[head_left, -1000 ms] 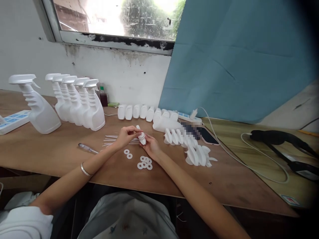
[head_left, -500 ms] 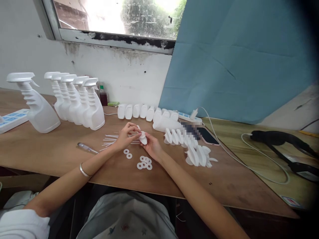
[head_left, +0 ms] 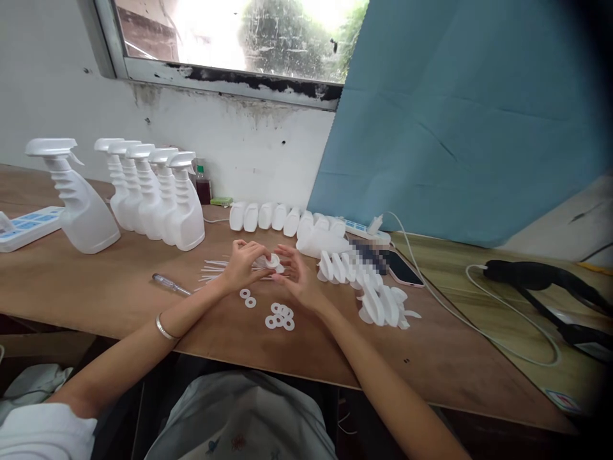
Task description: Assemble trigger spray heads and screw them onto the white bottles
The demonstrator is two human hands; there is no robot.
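The small white piece (head_left: 273, 260) sits at your left hand's (head_left: 246, 263) fingertips, just above the table (head_left: 316, 358). It looks like smooth plastic, with a round, flat end facing up, and your fingers hide part of it. Your left hand pinches it. Your right hand (head_left: 301, 281) is loose, with its fingers spread, just beside the piece; I cannot tell if a fingertip touches it. Thin white sticks (head_left: 211, 271) lie under and left of your left hand. Nearer you, below both hands, are flat white rings (head_left: 281, 314) with round holes, some on top of others. A screwdriver (head_left: 172, 285) with a see-through handle lies left of your left hand. Past it stand shiny white spray bottles (head_left: 179, 207) with wavy necks. Beyond your hands is a row of rounded white covers (head_left: 265, 217). Right of your right hand are thin, curved white parts (head_left: 378, 305), near a phone (head_left: 405, 268). Far right of that hand, a sticker (head_left: 562, 400) has writing too small to read.
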